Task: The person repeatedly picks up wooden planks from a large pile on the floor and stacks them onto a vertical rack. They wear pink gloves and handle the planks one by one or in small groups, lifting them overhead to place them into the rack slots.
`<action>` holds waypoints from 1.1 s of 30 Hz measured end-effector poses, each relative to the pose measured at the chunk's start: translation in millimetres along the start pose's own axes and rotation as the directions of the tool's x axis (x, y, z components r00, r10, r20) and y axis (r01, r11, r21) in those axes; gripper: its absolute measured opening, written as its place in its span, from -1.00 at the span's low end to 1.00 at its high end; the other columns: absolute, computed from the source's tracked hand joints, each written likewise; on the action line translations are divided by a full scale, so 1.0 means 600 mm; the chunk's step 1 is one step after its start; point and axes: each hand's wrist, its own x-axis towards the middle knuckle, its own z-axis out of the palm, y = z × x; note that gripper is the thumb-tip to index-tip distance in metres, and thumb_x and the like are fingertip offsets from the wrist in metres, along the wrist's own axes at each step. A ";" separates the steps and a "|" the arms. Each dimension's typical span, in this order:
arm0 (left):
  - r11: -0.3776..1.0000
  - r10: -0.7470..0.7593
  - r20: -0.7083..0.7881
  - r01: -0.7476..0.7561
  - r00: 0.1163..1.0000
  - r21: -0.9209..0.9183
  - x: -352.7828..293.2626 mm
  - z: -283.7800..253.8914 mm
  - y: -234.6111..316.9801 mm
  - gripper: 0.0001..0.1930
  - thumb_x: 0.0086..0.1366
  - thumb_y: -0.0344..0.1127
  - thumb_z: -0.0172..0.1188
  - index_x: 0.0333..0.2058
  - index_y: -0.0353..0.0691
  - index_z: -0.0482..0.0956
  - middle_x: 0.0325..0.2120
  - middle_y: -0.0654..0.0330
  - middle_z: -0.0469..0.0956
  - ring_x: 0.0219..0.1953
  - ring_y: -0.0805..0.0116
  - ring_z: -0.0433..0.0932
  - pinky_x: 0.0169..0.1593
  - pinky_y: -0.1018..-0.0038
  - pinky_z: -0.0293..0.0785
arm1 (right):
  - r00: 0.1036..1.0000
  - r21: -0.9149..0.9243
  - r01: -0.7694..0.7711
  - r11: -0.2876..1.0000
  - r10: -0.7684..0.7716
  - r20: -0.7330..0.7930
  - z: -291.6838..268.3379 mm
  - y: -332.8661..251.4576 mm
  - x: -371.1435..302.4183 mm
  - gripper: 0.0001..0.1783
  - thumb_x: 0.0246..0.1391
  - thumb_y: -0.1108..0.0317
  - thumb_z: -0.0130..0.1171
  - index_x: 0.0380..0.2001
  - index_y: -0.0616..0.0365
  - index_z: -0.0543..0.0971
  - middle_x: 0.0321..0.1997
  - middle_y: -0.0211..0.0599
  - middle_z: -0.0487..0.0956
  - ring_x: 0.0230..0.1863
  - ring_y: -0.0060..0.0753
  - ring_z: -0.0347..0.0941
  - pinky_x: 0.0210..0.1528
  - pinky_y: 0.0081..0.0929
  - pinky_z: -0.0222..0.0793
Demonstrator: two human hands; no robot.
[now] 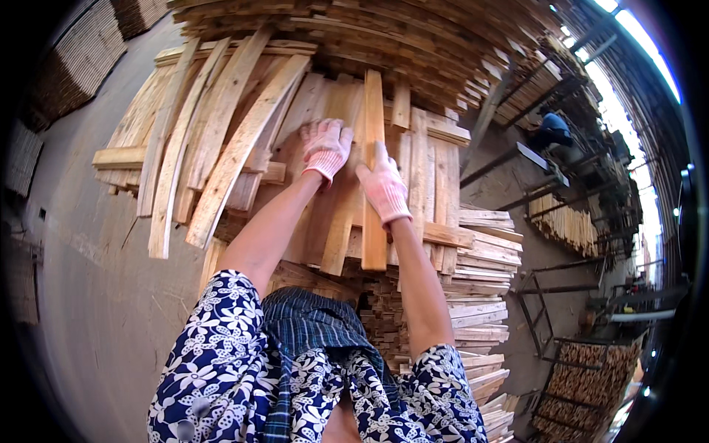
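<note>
Closest to me are the worker's floral sleeves, two of them, dark blue and white, with one dark checked apron between. Two bare forearms reach forward over a stack of sawn boards, both ending in pale pink knitted gloves with ribbed cuffs.

The right hand is closed over one narrow board, thumb by its left edge and a finger pointing up along it. The left hand, a little farther off, is opened out palm down on a wide pale board, fingers slightly spread, gripping nothing that I can see.

That single narrow board is straight, smooth-looking and more orange than its neighbours, with a squared end. It lies lengthwise, right of the stack's middle, its near end at the near edge and its far end toward the far edge.

Toward the stack's left edge, four long loose boards lie slantwise on top, rough and pale, with darker grain; those beneath overlap too much to count. Two crosswise pieces jut past the right edge.

Behind the far edge rises one tall pile of planks, too many layers to count. Farther off to the right, one other person in blue is among dark metal frames.
</note>
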 end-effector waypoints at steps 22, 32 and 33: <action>0.894 0.367 0.074 -0.330 0.927 -0.304 -0.154 -0.112 0.066 -0.55 0.41 -0.02 0.10 -0.01 -0.34 0.52 -0.01 -0.14 0.55 0.09 -0.02 0.52 0.19 0.16 0.41 | 0.825 -0.112 0.071 0.991 -0.121 -0.552 0.021 0.210 -0.055 -0.26 0.15 0.31 0.24 0.40 0.01 0.27 0.16 0.19 0.37 0.07 0.24 0.47 0.09 0.01 0.47; 0.660 0.738 0.189 -0.752 0.648 0.001 -0.391 -0.141 -0.044 -0.36 0.22 0.12 0.18 0.22 -0.03 0.38 0.21 -0.05 0.39 0.30 -0.13 0.35 0.39 -0.13 0.14 | 0.980 0.211 -0.004 0.977 0.046 -0.193 0.109 0.107 0.037 -0.42 0.33 0.11 0.07 0.37 -0.06 0.32 0.11 0.41 0.40 0.08 0.38 0.46 0.09 0.03 0.47; 0.655 0.726 0.202 -0.750 0.658 0.090 -0.390 -0.129 -0.046 -0.35 0.20 0.12 0.20 0.22 0.02 0.39 0.20 -0.04 0.39 0.29 -0.11 0.36 0.38 -0.12 0.17 | 0.981 0.034 -0.023 0.999 0.029 -0.192 0.107 0.076 0.027 -0.43 0.34 0.11 0.07 0.37 -0.08 0.33 0.13 0.44 0.39 0.10 0.39 0.46 0.11 0.04 0.46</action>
